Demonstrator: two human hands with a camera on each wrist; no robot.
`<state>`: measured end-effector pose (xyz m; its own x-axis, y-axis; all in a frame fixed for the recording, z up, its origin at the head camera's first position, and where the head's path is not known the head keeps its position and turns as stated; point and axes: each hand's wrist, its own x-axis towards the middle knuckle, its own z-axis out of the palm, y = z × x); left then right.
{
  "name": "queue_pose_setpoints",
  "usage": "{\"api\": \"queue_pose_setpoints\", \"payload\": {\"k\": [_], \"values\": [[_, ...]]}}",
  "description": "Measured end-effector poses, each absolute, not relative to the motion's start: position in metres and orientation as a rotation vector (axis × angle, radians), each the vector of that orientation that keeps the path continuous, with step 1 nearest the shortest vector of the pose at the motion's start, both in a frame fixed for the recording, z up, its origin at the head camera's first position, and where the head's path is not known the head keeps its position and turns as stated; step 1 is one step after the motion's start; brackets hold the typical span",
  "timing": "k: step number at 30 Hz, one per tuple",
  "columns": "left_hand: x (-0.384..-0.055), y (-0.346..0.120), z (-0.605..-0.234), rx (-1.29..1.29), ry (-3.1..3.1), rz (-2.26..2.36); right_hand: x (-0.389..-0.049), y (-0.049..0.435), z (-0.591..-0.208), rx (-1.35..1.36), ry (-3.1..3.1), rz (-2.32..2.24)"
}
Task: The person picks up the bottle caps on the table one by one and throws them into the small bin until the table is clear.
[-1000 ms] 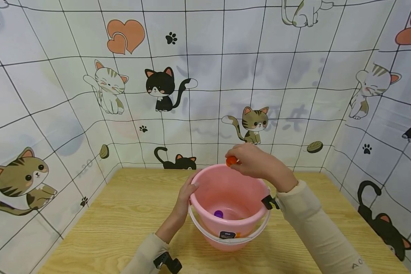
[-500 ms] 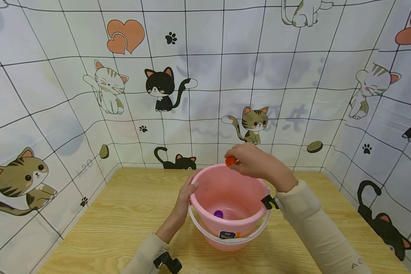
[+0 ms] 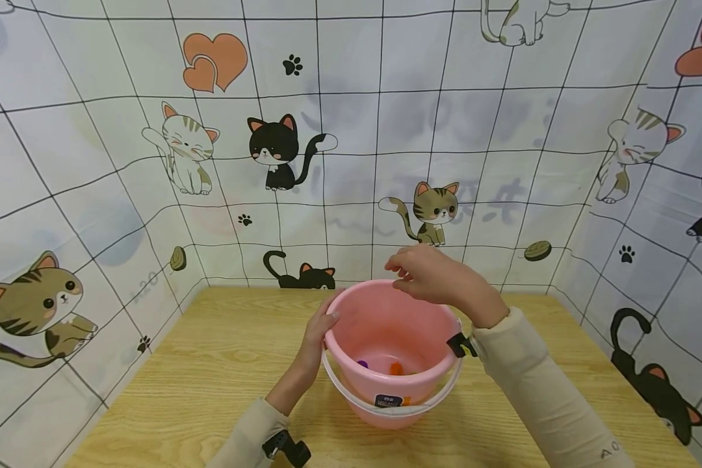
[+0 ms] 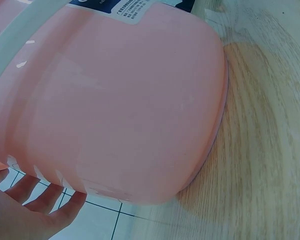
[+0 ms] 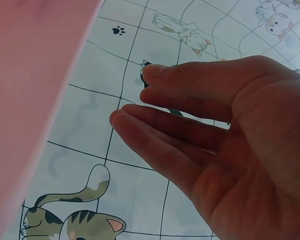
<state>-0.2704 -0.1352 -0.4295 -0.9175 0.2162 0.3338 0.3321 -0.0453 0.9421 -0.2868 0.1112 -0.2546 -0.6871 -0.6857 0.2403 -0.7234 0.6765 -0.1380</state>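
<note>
A pink bucket [image 3: 386, 416] with a white handle [image 3: 351, 396] stands on the wooden table. My left hand [image 3: 314, 331] holds its left side, thumb at the rim and fingers along the outer wall; in the left wrist view the fingertips [image 4: 76, 200] meet that wall. Above the far rim hangs my right hand [image 3: 429, 276], with nothing between its thumb and fingers, which stand apart in the right wrist view. Inside the bucket, near the bottom, lie an orange ball [image 3: 396, 368], blurred, and a purple ball [image 3: 362, 364], partly hidden by the front rim.
The wooden table [image 3: 234, 364] stretches out around the bucket. White fabric walls [image 3: 351, 130] with black grid lines and printed cats stand behind and at both sides. A dark label [image 3: 389, 401] is on the bucket's front.
My right hand has let go of the orange ball, which has dropped into the bucket. The purple ball has shifted slightly left. Both hands have stayed in place.
</note>
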Motion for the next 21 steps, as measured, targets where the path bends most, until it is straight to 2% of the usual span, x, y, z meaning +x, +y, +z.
{"api": "queue_pose_setpoints", "payload": {"k": [21], "values": [[-0.27,-0.134,-0.428,-0.591,-2.117,-2.119,-0.289,0.176,-0.272,0.926,-2.799,0.401]]}}
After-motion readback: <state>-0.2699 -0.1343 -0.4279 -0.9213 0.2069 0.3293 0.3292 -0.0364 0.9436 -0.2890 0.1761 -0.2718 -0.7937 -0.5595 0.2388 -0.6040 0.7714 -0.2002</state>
